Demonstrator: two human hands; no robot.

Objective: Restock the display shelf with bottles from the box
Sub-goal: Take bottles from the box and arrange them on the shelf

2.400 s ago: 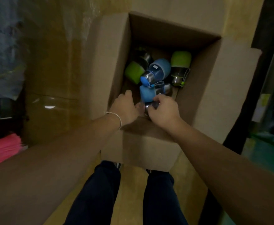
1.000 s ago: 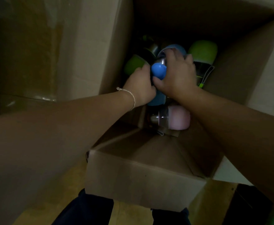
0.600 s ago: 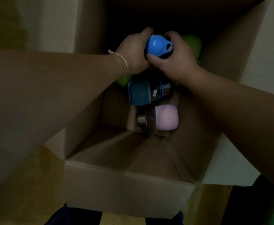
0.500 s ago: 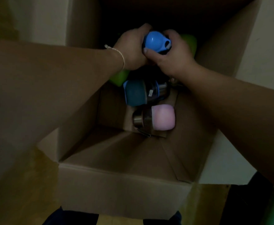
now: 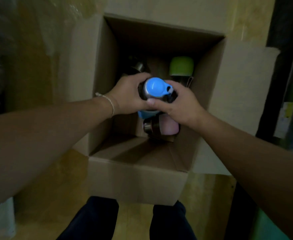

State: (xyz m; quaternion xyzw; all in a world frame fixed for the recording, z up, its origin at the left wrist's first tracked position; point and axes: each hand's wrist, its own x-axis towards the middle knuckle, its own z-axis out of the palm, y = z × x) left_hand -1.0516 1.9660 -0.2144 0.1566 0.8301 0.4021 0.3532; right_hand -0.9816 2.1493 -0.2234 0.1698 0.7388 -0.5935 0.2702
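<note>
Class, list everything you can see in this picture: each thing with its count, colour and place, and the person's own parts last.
Cardboard box: one, brown, open, on the floor before the person.
Blue-lidded bottle: one, blue lid, dark body, held upright above the box.
Green-capped bottle: one, green, far right inside the box.
Pink-capped bottle: one, pink, lying near side of the box.
Blue item: one, mostly hidden under the hands.
Floor: yellowish.
Bracelet: one, pale, left wrist.
Left hand, right hand: both gripping the blue-lidded bottle.
Legs: two, dark trousers, bottom.
</note>
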